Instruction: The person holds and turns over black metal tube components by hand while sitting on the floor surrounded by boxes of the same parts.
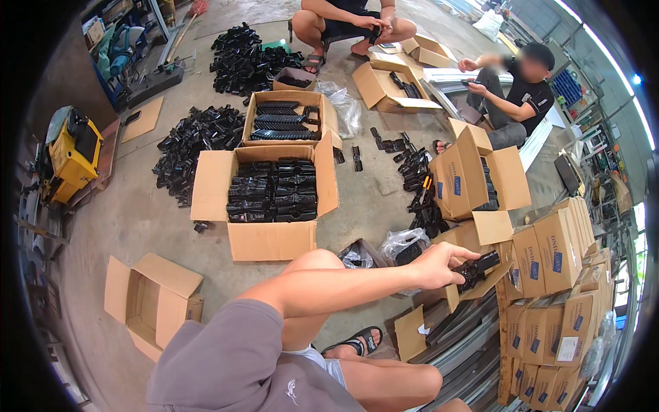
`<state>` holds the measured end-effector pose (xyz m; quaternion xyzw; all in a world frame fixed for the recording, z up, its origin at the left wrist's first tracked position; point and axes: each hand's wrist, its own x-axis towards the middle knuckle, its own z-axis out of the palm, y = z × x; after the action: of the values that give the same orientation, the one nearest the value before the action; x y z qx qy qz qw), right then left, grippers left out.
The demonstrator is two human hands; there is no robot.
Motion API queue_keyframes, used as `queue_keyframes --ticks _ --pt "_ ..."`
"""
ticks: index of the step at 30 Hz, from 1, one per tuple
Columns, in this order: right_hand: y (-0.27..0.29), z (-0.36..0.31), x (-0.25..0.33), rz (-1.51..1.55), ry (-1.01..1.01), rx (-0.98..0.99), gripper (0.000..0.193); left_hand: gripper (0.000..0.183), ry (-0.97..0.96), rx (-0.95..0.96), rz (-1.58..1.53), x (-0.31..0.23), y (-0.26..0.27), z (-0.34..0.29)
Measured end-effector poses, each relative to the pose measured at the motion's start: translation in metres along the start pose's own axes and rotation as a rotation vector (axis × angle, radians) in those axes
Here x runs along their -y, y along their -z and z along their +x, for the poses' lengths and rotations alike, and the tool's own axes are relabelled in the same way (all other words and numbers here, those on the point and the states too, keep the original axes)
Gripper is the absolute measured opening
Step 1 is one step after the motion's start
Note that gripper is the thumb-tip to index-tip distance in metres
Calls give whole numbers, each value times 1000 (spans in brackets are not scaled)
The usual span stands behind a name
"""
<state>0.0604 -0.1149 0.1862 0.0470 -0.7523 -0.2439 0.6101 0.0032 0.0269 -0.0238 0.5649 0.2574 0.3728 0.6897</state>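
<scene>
My left arm reaches across to the right, and my left hand [439, 266] is closed around a glossy black moulded part [473, 270]; its exact kind is unclear. The part is above the flaps of an open carton [493, 228], whose inside is mostly hidden. Beside the hand lies a clear plastic bag [405, 247] with dark pieces in it. Just beyond, a strung-out pile of similar black parts [415, 172] lies on the floor by another open carton [456, 180] holding black parts. My right hand does not show.
Two open cartons [271, 240] packed with black parts stand ahead, beside heaps of loose parts [195, 147]. An open carton [147, 302] sits at left. Stacked cartons [549, 254] and long metal strips [467, 357] are at right. Two people sit opposite, one in a black cap [537, 53].
</scene>
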Motion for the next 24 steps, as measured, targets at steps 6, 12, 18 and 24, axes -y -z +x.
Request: queue_keyframes --ticks 6,12,18,24 --pt "9 -2 -1 -47 -22 -19 22 64 -14 31 168 -13 3 -9" --pt "61 -86 -2 -500 -786 -57 25 56 -295 101 444 -19 -4 -17" --pt "81 -178 1 -203 -2055 180 24 61 -521 160 867 -5 -5 -15" --pt "92 -200 6 -102 -2112 -49 21 56 -707 109 866 3 -2 -5"
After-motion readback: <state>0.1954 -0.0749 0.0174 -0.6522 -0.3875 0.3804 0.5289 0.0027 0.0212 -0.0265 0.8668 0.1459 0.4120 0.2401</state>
